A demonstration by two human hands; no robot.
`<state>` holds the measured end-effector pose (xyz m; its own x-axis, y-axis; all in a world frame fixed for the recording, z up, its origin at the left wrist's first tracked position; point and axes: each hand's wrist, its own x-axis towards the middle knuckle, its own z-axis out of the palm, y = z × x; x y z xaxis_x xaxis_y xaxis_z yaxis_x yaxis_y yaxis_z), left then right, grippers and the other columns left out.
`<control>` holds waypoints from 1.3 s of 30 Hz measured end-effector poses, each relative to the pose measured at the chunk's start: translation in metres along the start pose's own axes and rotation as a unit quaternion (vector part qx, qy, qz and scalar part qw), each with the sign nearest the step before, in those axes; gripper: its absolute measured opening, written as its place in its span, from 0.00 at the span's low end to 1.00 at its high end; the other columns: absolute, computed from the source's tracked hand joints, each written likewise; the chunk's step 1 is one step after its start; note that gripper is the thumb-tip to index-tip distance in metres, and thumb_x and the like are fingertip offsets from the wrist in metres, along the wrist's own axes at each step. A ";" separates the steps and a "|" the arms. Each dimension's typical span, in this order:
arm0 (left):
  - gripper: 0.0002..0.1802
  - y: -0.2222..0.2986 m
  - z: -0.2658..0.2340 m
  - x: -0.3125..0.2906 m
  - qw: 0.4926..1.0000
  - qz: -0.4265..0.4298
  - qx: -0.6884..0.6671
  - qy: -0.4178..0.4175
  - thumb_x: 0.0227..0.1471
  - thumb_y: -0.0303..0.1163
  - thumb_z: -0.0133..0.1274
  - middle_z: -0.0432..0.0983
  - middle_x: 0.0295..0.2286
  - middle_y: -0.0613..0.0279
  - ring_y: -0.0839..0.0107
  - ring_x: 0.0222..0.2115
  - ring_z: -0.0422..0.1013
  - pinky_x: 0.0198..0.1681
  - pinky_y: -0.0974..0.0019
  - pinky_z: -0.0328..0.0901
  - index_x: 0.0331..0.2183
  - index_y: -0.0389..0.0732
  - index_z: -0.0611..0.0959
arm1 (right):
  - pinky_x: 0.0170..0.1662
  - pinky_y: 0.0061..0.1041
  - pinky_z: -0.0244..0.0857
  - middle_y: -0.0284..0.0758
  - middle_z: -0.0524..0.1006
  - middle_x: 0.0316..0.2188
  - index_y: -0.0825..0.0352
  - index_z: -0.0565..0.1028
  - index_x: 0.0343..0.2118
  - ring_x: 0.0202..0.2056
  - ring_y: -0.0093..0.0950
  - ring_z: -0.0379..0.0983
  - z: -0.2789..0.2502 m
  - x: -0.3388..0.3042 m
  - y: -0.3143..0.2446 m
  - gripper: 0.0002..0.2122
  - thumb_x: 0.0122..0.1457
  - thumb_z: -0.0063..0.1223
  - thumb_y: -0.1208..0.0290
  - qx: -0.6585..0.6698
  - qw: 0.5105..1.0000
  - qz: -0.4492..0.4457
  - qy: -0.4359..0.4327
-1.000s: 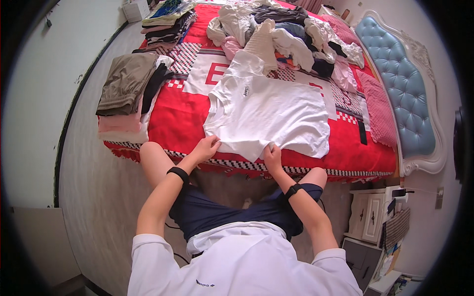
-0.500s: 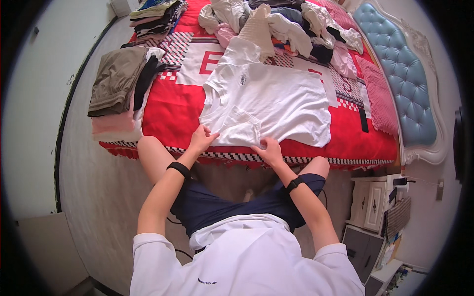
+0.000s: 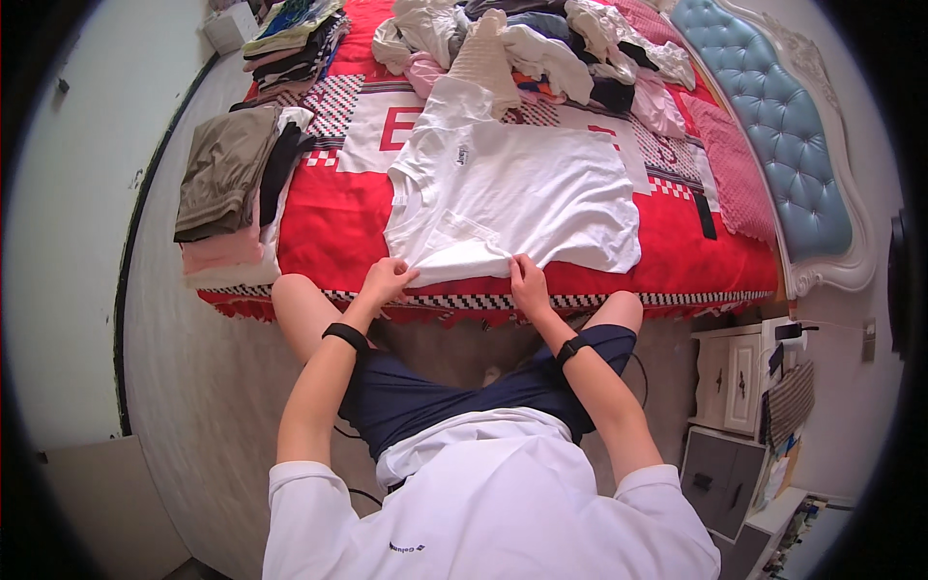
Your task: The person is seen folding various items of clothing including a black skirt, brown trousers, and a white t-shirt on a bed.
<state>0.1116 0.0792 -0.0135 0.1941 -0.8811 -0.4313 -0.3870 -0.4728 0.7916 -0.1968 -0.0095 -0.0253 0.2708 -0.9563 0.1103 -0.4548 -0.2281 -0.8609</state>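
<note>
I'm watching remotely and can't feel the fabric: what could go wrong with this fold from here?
The left hand and right hand grip only the near hem of the white T-shirt, so the fold may crease unevenly. The far end touches the loose clothes pile and could snag it. The hem lies near the bed edge and might slip off.

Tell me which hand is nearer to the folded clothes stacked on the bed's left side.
Left. The left hand grips the white T-shirt's near hem, closer to the folded stack. The right hand holds the same hem farther right, away from the stack.
</note>
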 end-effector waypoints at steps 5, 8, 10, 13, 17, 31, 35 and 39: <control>0.16 0.008 0.009 0.005 0.999 0.013 -0.018 -0.028 0.53 0.36 0.61 0.80 0.23 0.55 0.67 0.18 0.79 0.20 0.66 0.72 0.33 0.29 0.82 | 0.38 0.39 0.68 0.46 0.80 0.28 0.70 0.75 0.39 0.34 0.45 0.78 0.010 0.009 0.018 0.15 0.62 0.54 0.59 -0.024 0.998 0.033 0.038; 0.16 -0.007 0.019 0.008 0.999 0.015 0.042 -0.003 0.51 0.37 0.62 0.79 0.22 0.55 0.66 0.18 0.79 0.20 0.65 0.72 0.31 0.31 0.81 | 0.45 0.39 0.63 0.42 0.81 0.30 0.67 0.72 0.44 0.34 0.43 0.79 0.015 0.012 -0.009 0.27 0.54 0.59 0.45 -0.277 0.960 -0.004 -0.050; 0.17 -0.013 0.025 0.013 0.998 0.015 0.055 -0.001 0.51 0.38 0.63 0.79 0.21 0.56 0.67 0.18 0.79 0.21 0.66 0.71 0.31 0.31 0.81 | 0.45 0.40 0.63 0.43 0.81 0.30 0.66 0.73 0.43 0.35 0.43 0.79 0.023 0.018 -0.007 0.25 0.55 0.59 0.47 -0.299 0.954 -0.013 -0.035; 0.18 -0.014 0.034 0.020 0.995 0.024 0.099 0.010 0.49 0.40 0.63 0.79 0.23 0.51 0.63 0.19 0.79 0.28 0.61 0.73 0.32 0.33 0.82 | 0.45 0.41 0.65 0.44 0.81 0.30 0.66 0.76 0.40 0.35 0.43 0.79 0.029 0.034 0.010 0.21 0.55 0.58 0.50 -0.317 0.948 0.016 -0.026; 0.19 -0.029 0.033 0.024 0.983 0.065 0.164 0.044 0.49 0.41 0.63 0.79 0.23 0.53 0.65 0.19 0.79 0.27 0.63 0.72 0.32 0.33 0.83 | 0.41 0.41 0.69 0.45 0.81 0.31 0.66 0.78 0.37 0.36 0.45 0.79 0.026 0.051 0.009 0.14 0.58 0.53 0.58 -0.141 0.982 0.123 0.035; 0.21 -0.015 0.026 0.022 0.995 -0.002 0.100 -0.008 0.48 0.47 0.64 0.81 0.22 0.56 0.66 0.20 0.80 0.27 0.64 0.73 0.31 0.36 0.85 | 0.44 0.41 0.70 0.47 0.81 0.33 0.69 0.79 0.36 0.40 0.47 0.78 -0.003 0.027 0.047 0.14 0.59 0.50 0.62 -0.090 0.987 0.121 0.048; 0.27 -0.004 0.035 0.016 0.967 0.045 0.243 0.053 0.44 0.58 0.63 0.81 0.24 0.54 0.57 0.29 0.80 0.35 0.55 0.72 0.28 0.39 0.85 | 0.34 0.30 0.74 0.44 0.82 0.26 0.73 0.81 0.30 0.27 0.32 0.81 -0.054 0.034 0.081 0.15 0.53 0.57 0.62 0.046 0.965 0.250 0.059; 0.35 0.004 0.045 0.013 0.948 0.010 0.267 0.175 0.40 0.61 0.65 0.81 0.29 0.50 0.51 0.34 0.79 0.37 0.51 0.71 0.37 0.38 0.81 | 0.32 0.28 0.76 0.42 0.80 0.34 0.74 0.73 0.47 0.29 0.32 0.80 -0.141 0.045 0.117 0.18 0.60 0.57 0.65 0.071 0.868 0.463 0.163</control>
<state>0.0721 0.0664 -0.0351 0.4322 -0.8847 -0.1750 -0.7763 -0.4637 0.4270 -0.3571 -0.1049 -0.0513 -0.4200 -0.7233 -0.5481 -0.2335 0.6698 -0.7049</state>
